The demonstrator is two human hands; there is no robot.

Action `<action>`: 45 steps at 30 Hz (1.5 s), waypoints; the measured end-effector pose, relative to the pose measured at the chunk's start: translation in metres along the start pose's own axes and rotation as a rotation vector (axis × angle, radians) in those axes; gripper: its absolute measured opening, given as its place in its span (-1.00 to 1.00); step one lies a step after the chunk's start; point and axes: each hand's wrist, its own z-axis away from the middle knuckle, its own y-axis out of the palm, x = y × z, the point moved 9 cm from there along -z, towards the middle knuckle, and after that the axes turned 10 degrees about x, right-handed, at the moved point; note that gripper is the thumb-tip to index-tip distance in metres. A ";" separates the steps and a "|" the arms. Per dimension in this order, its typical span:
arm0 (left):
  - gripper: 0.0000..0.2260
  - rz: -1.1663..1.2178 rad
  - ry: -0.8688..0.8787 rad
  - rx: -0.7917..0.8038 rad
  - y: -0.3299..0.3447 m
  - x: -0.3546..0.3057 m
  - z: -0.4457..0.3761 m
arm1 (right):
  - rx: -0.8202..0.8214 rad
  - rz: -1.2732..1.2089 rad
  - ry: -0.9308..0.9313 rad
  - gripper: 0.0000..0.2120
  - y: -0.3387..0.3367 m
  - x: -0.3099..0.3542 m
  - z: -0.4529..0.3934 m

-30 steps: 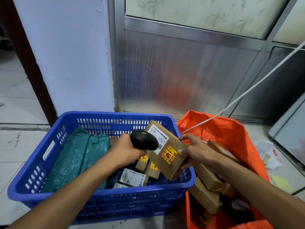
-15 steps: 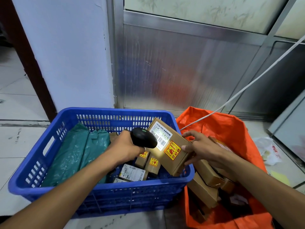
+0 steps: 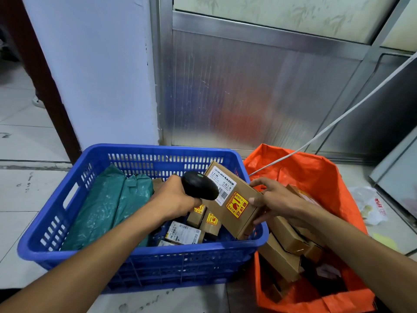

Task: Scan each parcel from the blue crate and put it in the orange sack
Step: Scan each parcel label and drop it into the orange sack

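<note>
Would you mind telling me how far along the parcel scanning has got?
Done: several cardboard boxes already lie in the orange sack. In hand: the right hand holds a labelled box over the blue crate while the left hand grips the black scanner against its label. Left: small boxes and green mailer bags remain in the crate.

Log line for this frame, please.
step: scanning | left hand: holds scanner at label | right hand: holds cardboard box over blue crate | orange sack: open beside crate
</note>
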 end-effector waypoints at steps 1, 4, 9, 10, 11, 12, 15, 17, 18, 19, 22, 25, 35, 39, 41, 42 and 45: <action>-0.80 -0.002 0.000 0.003 0.000 0.000 0.001 | 0.001 -0.005 0.004 -0.67 -0.001 -0.001 0.000; -0.78 -0.009 0.003 -0.002 0.000 -0.001 0.002 | 0.001 -0.075 0.018 -0.68 -0.006 -0.004 0.001; -0.77 0.000 -0.011 0.016 0.000 0.001 0.002 | -0.030 -0.252 0.058 -0.80 -0.021 -0.015 0.000; -0.77 -0.002 -0.010 0.020 0.000 0.001 0.002 | -0.049 -0.277 0.066 -0.82 -0.025 -0.018 -0.001; -0.79 -0.005 -0.007 0.023 0.000 0.000 0.003 | -0.074 -0.311 0.074 -0.85 -0.030 -0.020 -0.001; -0.80 -0.005 -0.004 0.024 0.000 0.000 0.003 | -0.108 -0.346 0.081 -0.87 -0.036 -0.022 0.000; -0.84 -0.001 0.004 0.012 -0.002 -0.001 0.005 | -0.258 -0.437 0.102 -0.91 -0.064 -0.029 0.005; -0.86 0.003 0.003 0.006 -0.003 -0.002 0.006 | -0.350 -0.465 0.121 -0.94 -0.085 -0.037 0.011; -0.85 0.005 0.004 0.006 -0.004 -0.003 0.006 | -0.379 -0.479 0.133 -0.93 -0.094 -0.041 0.014; -0.85 0.004 0.004 0.010 -0.004 -0.003 0.007 | -0.401 -0.496 0.146 -0.92 -0.103 -0.047 0.018; -0.82 0.000 -0.003 0.019 -0.004 -0.004 0.008 | -0.462 -0.533 0.176 -0.91 -0.122 -0.062 0.030; -0.82 -0.005 -0.005 0.010 -0.006 -0.003 0.008 | -0.525 -0.552 0.203 -0.91 -0.135 -0.076 0.040; -0.83 -0.012 0.018 0.009 -0.006 -0.006 0.010 | -0.643 -0.611 0.261 -0.89 -0.164 -0.117 0.052; -0.84 -0.031 0.011 -0.003 -0.006 -0.008 0.008 | -0.578 -0.469 0.266 -0.86 -0.162 -0.124 0.032; -0.84 -0.041 0.008 -0.003 -0.003 -0.008 0.007 | -0.561 -0.372 0.261 -0.78 -0.160 -0.123 0.019; -0.84 -0.042 0.008 -0.003 -0.002 -0.008 0.007 | -0.559 -0.316 0.266 -0.78 -0.159 -0.122 0.013; -0.84 -0.040 0.008 0.005 0.000 -0.007 0.007 | -0.547 -0.204 0.293 -0.76 -0.155 -0.120 -0.002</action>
